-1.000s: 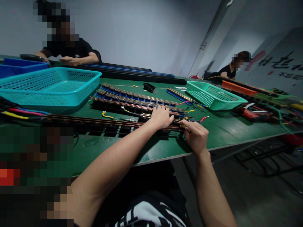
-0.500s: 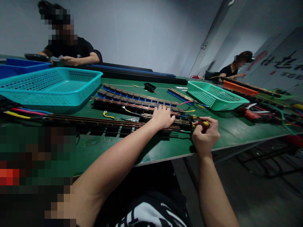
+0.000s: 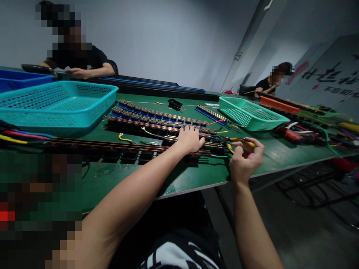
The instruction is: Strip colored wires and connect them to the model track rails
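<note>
My left hand [image 3: 189, 140] lies over a long black rail assembly with copper-coloured bars [image 3: 171, 148], its fingers wrapped over the top. At the assembly's right end my right hand [image 3: 246, 158] holds yellow-handled pliers [image 3: 248, 142]; their handles are spread, and the dark jaws are beside the bar ends. A green wire [image 3: 220, 156] sticks out just below the jaws. Behind my left hand lie several blue-based rails with similar bars [image 3: 157, 116]. A short yellow cable with a ring lug [image 3: 125, 138] rests left of them.
A turquoise basket [image 3: 97, 108] stands at the left, a green basket [image 3: 252, 121] at the right. Beyond it are red-handled pliers [image 3: 297, 136] and more wired rails. A small black box [image 3: 175, 104] sits at the back. Two people sit across the table [image 3: 202, 181].
The plier handles have spread apart and the fingers of my right hand have opened wider round them. My left hand stays on the assembly. The whole view has shifted slightly.
</note>
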Tool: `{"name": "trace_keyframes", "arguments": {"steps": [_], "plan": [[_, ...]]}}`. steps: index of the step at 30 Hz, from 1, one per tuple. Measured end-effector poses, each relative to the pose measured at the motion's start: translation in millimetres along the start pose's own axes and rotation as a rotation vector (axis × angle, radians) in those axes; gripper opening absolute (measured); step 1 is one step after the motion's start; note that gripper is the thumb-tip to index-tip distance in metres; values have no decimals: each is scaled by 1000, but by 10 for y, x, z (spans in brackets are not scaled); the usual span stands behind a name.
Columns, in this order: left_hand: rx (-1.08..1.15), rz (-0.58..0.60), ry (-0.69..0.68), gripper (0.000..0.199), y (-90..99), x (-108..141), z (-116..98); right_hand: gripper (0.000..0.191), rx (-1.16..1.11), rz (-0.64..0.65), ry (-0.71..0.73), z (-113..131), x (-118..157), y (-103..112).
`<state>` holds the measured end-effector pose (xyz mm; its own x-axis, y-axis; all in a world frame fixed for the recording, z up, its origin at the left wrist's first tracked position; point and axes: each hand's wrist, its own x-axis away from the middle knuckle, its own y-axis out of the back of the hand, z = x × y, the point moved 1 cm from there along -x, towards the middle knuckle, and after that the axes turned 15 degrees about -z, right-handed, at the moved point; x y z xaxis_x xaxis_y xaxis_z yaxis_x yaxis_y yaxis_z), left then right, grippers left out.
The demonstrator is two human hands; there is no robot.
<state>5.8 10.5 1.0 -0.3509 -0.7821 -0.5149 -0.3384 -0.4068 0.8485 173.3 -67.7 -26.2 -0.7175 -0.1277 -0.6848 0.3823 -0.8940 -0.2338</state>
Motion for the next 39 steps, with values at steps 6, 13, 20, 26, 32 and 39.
{"name": "trace_keyframes", "arguments": {"steps": [6, 13, 20, 26, 32, 39], "plan": [[-15, 21, -4, 54, 40, 2, -6, 35, -137, -87, 188, 138, -151, -49], [-7, 8, 1, 54, 7, -8, -2, 26, -224, -114, 100, 130, -558, -539], [-22, 1, 2, 54, -21, -12, 5, 27, -131, -1, 62, 2, -356, -546], [-2, 0, 2, 54, -32, -14, 7, 29, -63, 64, 105, 11, -353, -530], [-11, 8, 1, 52, -20, -12, 9, 32, -45, 92, 151, 9, -344, -517], [-20, -11, -11, 52, -11, -3, 6, 34, -1, 154, 153, -54, -355, -540]]}}
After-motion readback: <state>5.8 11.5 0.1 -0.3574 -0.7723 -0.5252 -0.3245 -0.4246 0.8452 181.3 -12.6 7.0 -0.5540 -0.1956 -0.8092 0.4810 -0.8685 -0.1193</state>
